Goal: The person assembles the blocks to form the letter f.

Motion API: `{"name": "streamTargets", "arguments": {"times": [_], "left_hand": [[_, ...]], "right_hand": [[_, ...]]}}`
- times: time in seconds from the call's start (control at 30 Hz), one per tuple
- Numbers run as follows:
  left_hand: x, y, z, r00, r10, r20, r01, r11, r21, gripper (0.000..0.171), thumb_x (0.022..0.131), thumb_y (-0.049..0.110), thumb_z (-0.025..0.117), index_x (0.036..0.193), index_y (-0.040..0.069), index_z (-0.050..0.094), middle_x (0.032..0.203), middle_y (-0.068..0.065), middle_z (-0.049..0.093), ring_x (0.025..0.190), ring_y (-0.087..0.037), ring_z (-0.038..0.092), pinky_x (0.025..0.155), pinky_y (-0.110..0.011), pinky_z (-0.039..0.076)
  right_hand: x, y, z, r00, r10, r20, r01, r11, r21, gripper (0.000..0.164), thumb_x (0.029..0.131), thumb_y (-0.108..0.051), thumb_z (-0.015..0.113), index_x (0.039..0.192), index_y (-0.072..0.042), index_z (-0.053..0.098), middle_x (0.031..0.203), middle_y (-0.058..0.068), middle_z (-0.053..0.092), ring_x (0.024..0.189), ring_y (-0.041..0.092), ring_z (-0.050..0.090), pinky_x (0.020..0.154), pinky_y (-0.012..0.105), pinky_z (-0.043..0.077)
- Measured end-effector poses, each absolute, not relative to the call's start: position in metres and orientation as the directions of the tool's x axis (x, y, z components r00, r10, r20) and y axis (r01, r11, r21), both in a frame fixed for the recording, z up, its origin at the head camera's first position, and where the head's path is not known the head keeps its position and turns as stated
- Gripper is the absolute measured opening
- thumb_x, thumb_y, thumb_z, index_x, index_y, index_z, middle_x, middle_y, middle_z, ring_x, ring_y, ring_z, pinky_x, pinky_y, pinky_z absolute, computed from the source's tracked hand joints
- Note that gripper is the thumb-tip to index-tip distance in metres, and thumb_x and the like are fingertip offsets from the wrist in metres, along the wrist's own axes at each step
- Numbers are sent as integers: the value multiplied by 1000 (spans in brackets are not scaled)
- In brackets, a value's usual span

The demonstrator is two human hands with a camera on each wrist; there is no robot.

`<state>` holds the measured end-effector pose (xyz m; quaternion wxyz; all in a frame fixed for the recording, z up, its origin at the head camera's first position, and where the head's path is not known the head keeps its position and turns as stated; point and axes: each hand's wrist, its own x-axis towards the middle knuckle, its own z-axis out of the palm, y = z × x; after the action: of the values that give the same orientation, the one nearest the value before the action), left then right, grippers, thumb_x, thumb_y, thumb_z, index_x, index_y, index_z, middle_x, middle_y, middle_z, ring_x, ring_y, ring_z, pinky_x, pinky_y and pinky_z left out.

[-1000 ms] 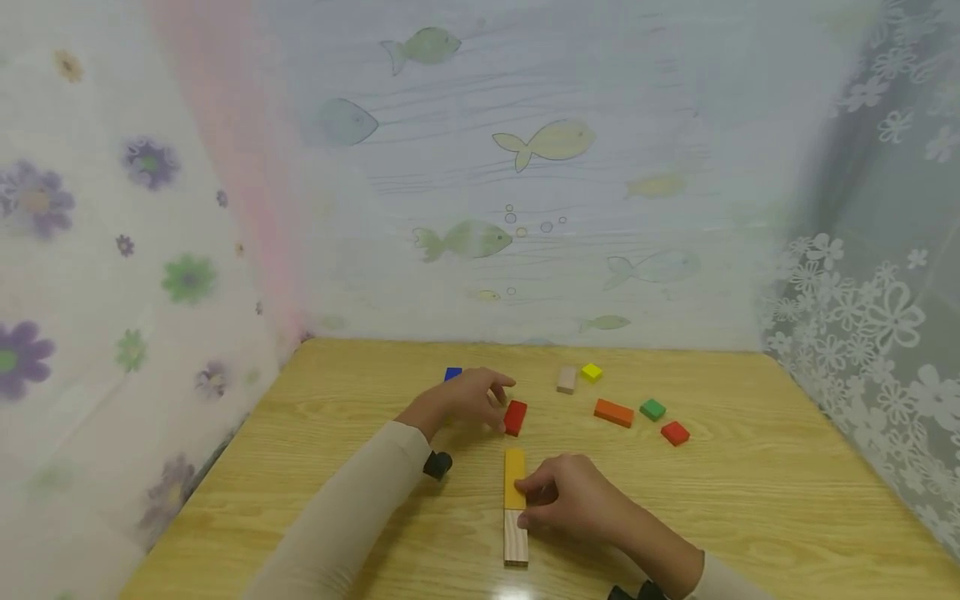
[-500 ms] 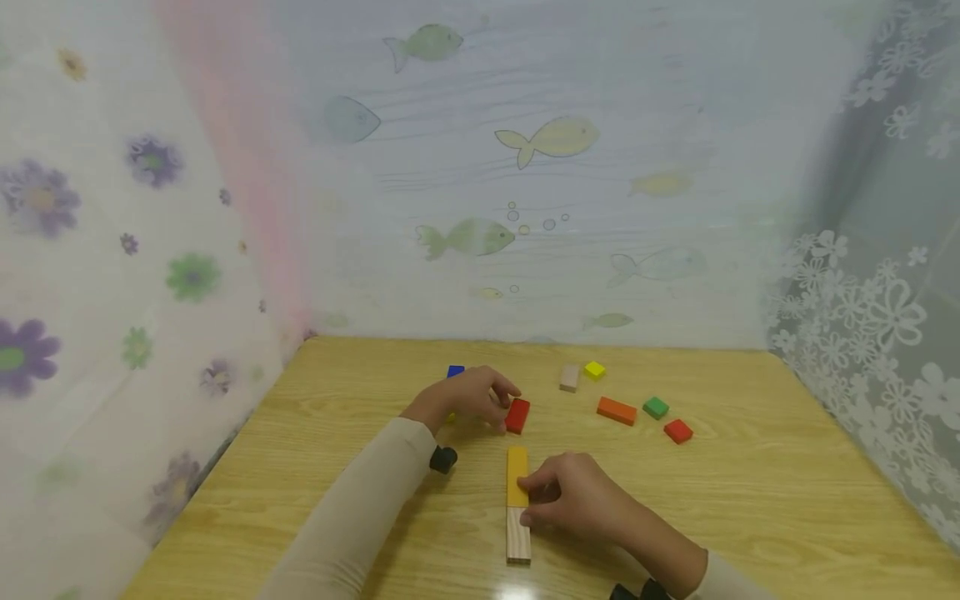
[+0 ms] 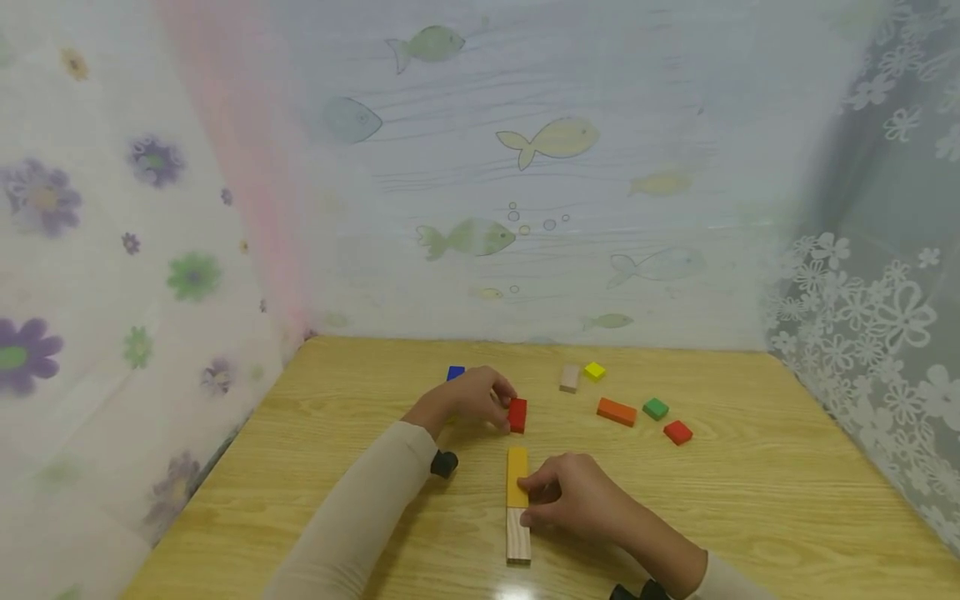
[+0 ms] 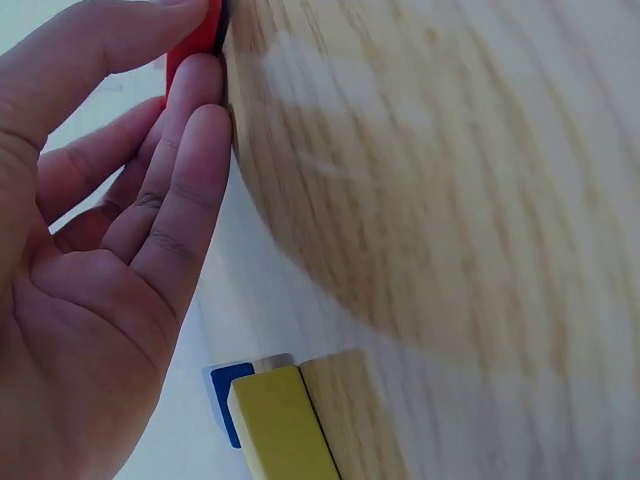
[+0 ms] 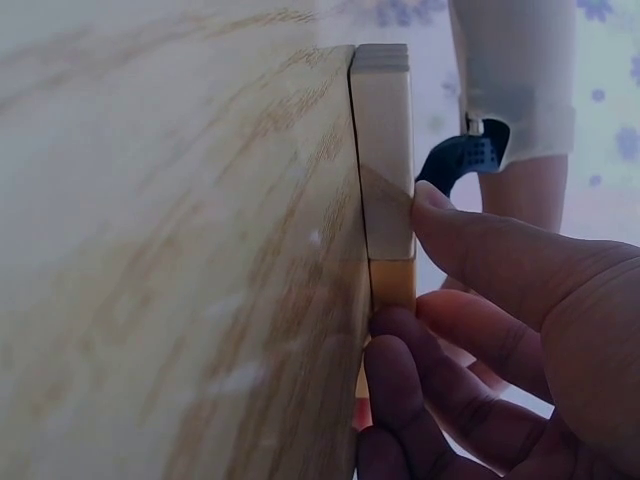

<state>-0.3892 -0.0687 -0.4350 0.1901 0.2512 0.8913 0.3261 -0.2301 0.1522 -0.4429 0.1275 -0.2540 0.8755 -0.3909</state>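
My left hand (image 3: 476, 398) reaches over the far middle of the table and holds a red block (image 3: 518, 415) between thumb and fingers. In the left wrist view the thumb lies along that red block (image 4: 197, 40), which is partly cut off. Nearer, a yellow-orange block (image 3: 517, 471) and a plain wooden block (image 3: 518, 537) lie end to end in a straight row. My right hand (image 3: 581, 500) rests at the row's right side, forefinger on the orange block and thumb on the wooden one. In the right wrist view, fingers hide much of the orange block (image 5: 393, 282).
Right of the left hand lie a wooden block (image 3: 570, 378), a small yellow block (image 3: 595, 372), an orange block (image 3: 617, 412), a green block (image 3: 656, 409) and a small red block (image 3: 678, 432). A blue block (image 3: 455, 373) and a yellow block (image 4: 285, 425) lie by the left forearm.
The left fingers have closed on the red block, which has turned slightly to stand straighter in line with the row. The right hand and its two blocks stay put.
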Motion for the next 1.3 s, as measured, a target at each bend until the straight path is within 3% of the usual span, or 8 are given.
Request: {"name": "streamTargets", "arguments": {"times": [0.37, 1.3], "left_hand": [[-375, -73, -434, -826, 549, -124, 303, 619, 725, 58, 72, 18, 95, 123, 7, 72, 108, 0, 70, 91, -12, 70, 87, -32, 58], [-354, -73, -438, -832, 545, -105, 285, 582, 761, 52, 72, 19, 95, 118, 8, 73, 103, -1, 70, 90, -13, 69, 84, -33, 59]], "right_hand": [[-232, 152, -444, -836, -549, -14, -341, 540, -769, 43, 82, -32, 89, 117, -9, 80, 106, -3, 77, 89, 5, 71, 74, 22, 58], [-230, 153, -441, -840, -543, -14, -346, 554, -757, 43, 82, -33, 89, 117, -10, 80, 105, -4, 77, 88, 8, 71, 73, 23, 57]]}}
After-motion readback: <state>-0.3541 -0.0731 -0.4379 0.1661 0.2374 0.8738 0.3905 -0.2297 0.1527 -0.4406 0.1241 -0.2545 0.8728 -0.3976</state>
